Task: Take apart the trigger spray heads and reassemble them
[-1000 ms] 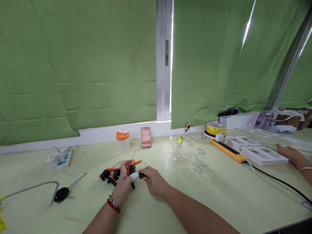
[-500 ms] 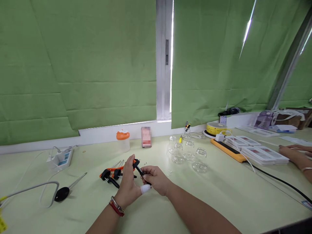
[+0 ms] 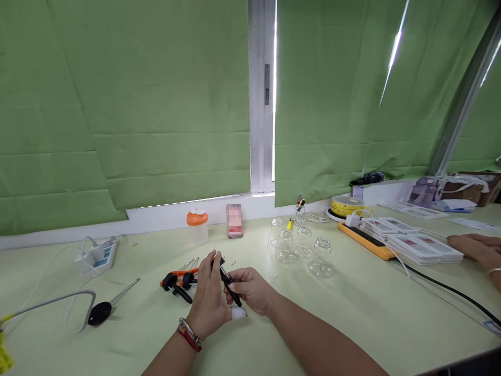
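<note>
A black-handled tool with a bit of orange at its upper end (image 3: 230,290) slants between my two hands above the table. My left hand (image 3: 211,297) has its fingers curled around the upper end, which they partly cover; its thumb, wrapped in white, points out below the handle. With thumb and fingers, my right hand (image 3: 248,290) pinches the black handle from the right. Just left of my left hand lie similar black and orange tools (image 3: 176,287) with metal rods, partly hidden behind that hand.
Several clear glass jars (image 3: 321,258) stand to the right. Behind are an orange-lidded container (image 3: 198,227) and a phone (image 3: 235,220). A black-headed metal rod (image 3: 99,313) lies left, near cables. An orange power strip (image 3: 366,241) and white cases (image 3: 425,248) lie near another person's hand (image 3: 473,248).
The tool has tilted to a steeper slant, its lower end nearer to me. My left fingers have closed further over its upper end, and the bandaged thumb has shifted slightly right and down.
</note>
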Available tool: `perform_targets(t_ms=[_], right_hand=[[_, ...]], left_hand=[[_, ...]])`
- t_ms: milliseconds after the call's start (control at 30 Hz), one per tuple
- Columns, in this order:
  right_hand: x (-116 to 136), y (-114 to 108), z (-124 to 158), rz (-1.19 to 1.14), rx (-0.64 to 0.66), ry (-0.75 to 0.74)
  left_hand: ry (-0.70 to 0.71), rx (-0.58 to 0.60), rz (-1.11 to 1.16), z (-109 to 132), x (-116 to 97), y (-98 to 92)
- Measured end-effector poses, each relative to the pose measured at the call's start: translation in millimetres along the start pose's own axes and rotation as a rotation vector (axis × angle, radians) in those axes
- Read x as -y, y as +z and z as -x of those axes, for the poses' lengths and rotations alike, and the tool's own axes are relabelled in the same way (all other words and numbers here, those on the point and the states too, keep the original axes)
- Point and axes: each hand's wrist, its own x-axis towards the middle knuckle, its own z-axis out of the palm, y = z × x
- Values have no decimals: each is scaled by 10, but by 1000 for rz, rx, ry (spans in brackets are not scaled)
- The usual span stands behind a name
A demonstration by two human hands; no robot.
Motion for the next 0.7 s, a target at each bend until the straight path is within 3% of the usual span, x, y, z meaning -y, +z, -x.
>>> perform_targets(t_ms=[267, 700], right_hand=[[1, 32, 5, -34, -32, 28], [-25, 11, -2, -17, -31, 2]], left_hand=[[43, 3, -47, -7, 34, -4], [8, 14, -36, -43, -109, -84]])
